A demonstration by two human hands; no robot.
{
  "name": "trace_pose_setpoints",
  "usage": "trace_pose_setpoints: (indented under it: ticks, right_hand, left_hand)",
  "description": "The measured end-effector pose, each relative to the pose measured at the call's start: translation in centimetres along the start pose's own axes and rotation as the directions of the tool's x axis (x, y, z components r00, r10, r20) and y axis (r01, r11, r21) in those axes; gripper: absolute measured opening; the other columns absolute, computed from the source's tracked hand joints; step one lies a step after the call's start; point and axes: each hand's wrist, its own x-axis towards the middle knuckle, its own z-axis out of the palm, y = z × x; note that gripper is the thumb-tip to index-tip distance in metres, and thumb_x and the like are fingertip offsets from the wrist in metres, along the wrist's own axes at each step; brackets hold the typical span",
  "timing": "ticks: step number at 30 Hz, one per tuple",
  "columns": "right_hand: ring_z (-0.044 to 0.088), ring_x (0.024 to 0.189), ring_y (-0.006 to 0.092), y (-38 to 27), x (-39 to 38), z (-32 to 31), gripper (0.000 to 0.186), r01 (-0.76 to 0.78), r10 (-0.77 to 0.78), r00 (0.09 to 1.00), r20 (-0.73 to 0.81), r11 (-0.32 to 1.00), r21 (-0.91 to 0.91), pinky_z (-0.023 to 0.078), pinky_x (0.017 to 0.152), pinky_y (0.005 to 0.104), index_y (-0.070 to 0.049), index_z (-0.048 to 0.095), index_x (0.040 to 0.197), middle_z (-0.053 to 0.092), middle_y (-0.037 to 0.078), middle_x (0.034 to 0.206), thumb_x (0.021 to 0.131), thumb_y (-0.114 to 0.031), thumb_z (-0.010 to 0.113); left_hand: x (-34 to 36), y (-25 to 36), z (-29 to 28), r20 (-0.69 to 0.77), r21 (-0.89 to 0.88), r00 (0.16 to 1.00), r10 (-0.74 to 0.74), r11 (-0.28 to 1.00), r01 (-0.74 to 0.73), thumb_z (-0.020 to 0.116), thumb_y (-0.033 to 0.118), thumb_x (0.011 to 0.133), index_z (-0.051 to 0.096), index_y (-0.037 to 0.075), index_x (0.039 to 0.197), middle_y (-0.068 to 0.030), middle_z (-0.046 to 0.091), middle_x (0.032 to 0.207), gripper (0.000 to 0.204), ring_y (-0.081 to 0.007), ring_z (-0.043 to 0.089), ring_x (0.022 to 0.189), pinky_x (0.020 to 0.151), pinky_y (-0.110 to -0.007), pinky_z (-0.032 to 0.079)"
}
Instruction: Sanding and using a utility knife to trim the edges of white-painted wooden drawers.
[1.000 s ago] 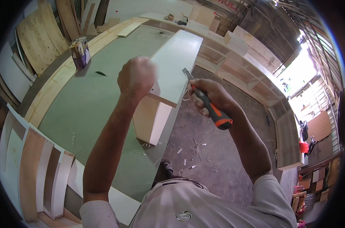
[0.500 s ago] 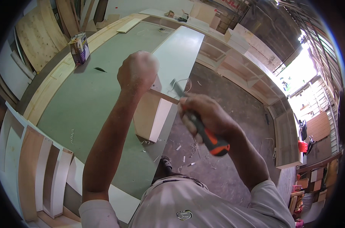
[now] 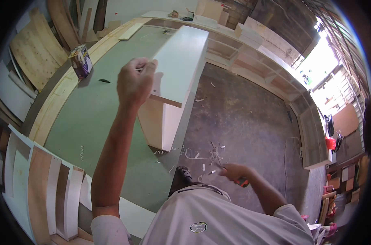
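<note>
Two bare hands are at work around the white panel (image 3: 179, 53), which lies flat on top of a pale wooden box (image 3: 152, 124) over a green surface (image 3: 99, 118). The left hand (image 3: 135, 83) is at the panel's near left corner, fingers partly curled; whether it touches the panel or pinches something small, I cannot tell. The right hand (image 3: 235, 173) is closed around a chisel-like tool (image 3: 243, 182) with a black and orange handle, low over the floor (image 3: 250, 110), to the right of the panel and nearer the body, blade well apart from it. Thin shavings (image 3: 215, 154) lie on the floor to the panel's near right, and a few curls (image 3: 159, 152) sit just in front of the box below it. The step in hand looks like trimming the panel's edges, judged as a pause between strokes. Another cut would call for raising the blade to the panel's edge, laying it flush, and keeping the left fingers clear of its path
</note>
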Motion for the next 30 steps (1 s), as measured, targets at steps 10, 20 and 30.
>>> trace_pose_setpoints:
  ticks: [10, 20, 30]
  right_hand:
    - [0.072, 0.082, 0.0369, 25.0, 11.9, 15.1, 0.033, -0.437, 0.419, 0.882, 0.216, 0.899, 0.042, 0.056, 0.072, 0.0467, -0.001, 0.072, 0.1, 0.072, 0.022, 0.092, 0.084, -0.025, 0.055]
    - [0.065, 0.104, 0.0452, 18.3, 18.6, -3.7, 0.046, -0.124, 0.127, 0.968, -0.217, 0.992, 0.026, 0.053, 0.088, 0.0498, 0.002, 0.061, 0.111, 0.067, 0.03, 0.109, 0.086, -0.035, 0.059]
    - [0.065, 0.108, 0.0436, 26.4, 40.1, -9.3, 0.05, 0.109, -0.139, 0.975, -0.173, 0.979, -0.173, 0.053, 0.089, 0.0495, 0.003, 0.055, 0.122, 0.069, 0.028, 0.109, 0.085, -0.031, 0.056]
  left_hand:
    - [-5.4, 1.1, -1.0, 0.224, 0.243, 0.816, 0.533, 0.78, -0.577, 0.095, 0.032, 0.055, 0.072, 0.009, 0.116, -0.0086, 0.061, 0.134, 0.068, -0.0314, 0.047, 0.134, 0.111, -0.047, 0.041]
    - [-6.3, 0.9, -0.8, 0.223, 0.292, 0.888, 0.402, 0.842, -0.454, 0.092, 0.056, 0.053, 0.07, 0.009, 0.115, -0.0131, 0.056, 0.138, 0.081, -0.0344, 0.043, 0.138, 0.111, -0.051, 0.041]
    - [-9.4, 3.7, 4.1, -0.129, 0.518, 0.965, 0.227, 0.845, -0.129, 0.073, 0.078, 0.067, 0.063, 0.006, 0.124, -0.0175, 0.052, 0.143, 0.092, -0.0367, 0.038, 0.142, 0.113, -0.054, 0.037]
